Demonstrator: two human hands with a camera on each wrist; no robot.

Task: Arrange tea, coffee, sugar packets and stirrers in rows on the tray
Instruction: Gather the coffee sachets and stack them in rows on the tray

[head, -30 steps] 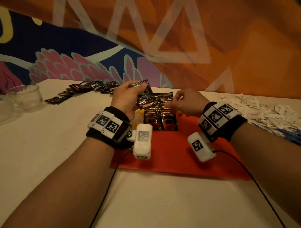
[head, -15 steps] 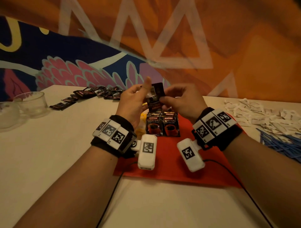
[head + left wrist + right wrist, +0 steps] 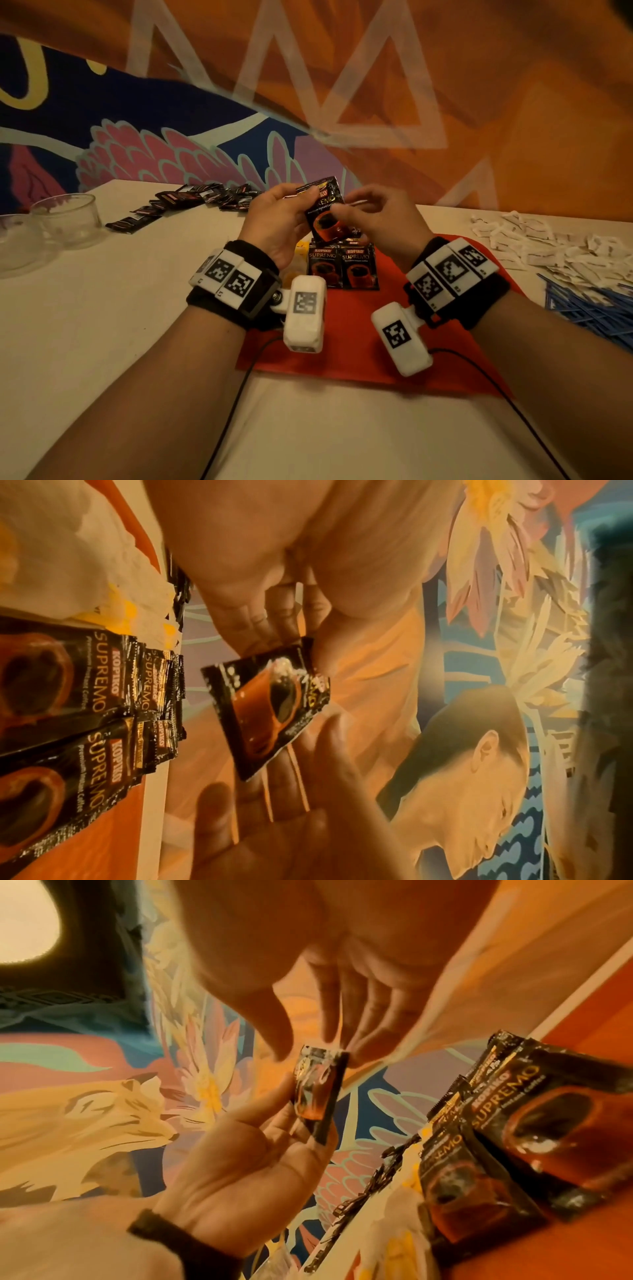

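While only coffee has reached the tray, the task looks early, by my judgement.
Done: two columns of overlapping coffee sachets (image 3: 342, 265) lie on the red tray (image 3: 359, 346), labels up; something pale and yellow (image 3: 300, 250) sits just left of them, possibly tea, though I cannot tell.
In hand: one coffee sachet (image 3: 323, 212) is held upright in the air above those columns, not yet laid down.
Left hand (image 3: 277, 222): clasping the sachet, thumb on its upper edge and fingers behind it.
Right hand (image 3: 373, 219): fingertips pinching the sachet's right edge.
Left to do: more dark sachets (image 3: 185, 202) lie strewn at the far left of the counter (image 3: 120, 308); the white sugar packets (image 3: 548, 246) and blue stirrers (image 3: 596, 308) lie in heaps at the right, none of them on the tray.
Surface: a pale counter, the tray near its front edge; two glass bowls (image 3: 51, 226) stand at the far left.
Room: a painted mural (image 3: 171, 137) of orange, navy and pink feathers runs behind, under warm dim light.
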